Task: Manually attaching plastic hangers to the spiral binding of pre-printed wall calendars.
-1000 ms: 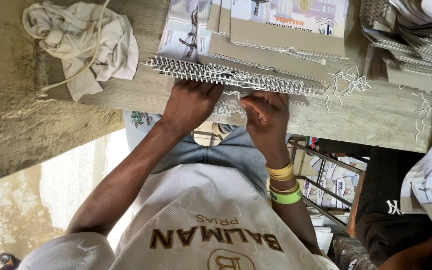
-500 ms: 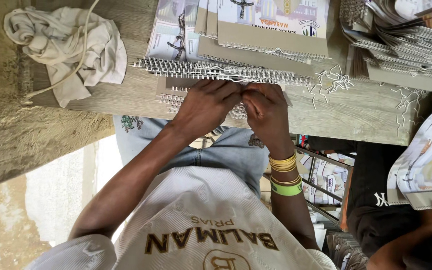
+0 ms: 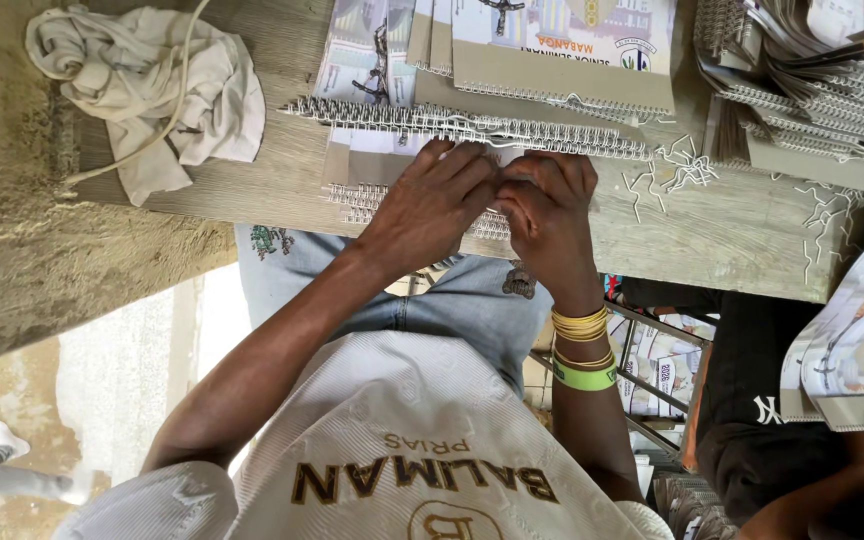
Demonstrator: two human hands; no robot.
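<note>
From where I'm watching, both hands are bunched together right at the near edge of the pale grey wooden tabletop. The left hand comes in with the forearm angled up from the lower left, wrist bent, fingers curled down and pinching at the silver wire spiral binding of the stack of grey-backed booklets lying flat there. The right hand comes straight up with the yellow and green bangles on its wrist, fingers also curled and closed on the same bit of wire, fingertips touching the left's. I can't tell exactly how much wire each one has. A crumpled off-white cloth sits well off to the left on the table, more spiral-bound booklets are piled at the right, and loose bent wire scraps lie just beside the right hand.
</note>
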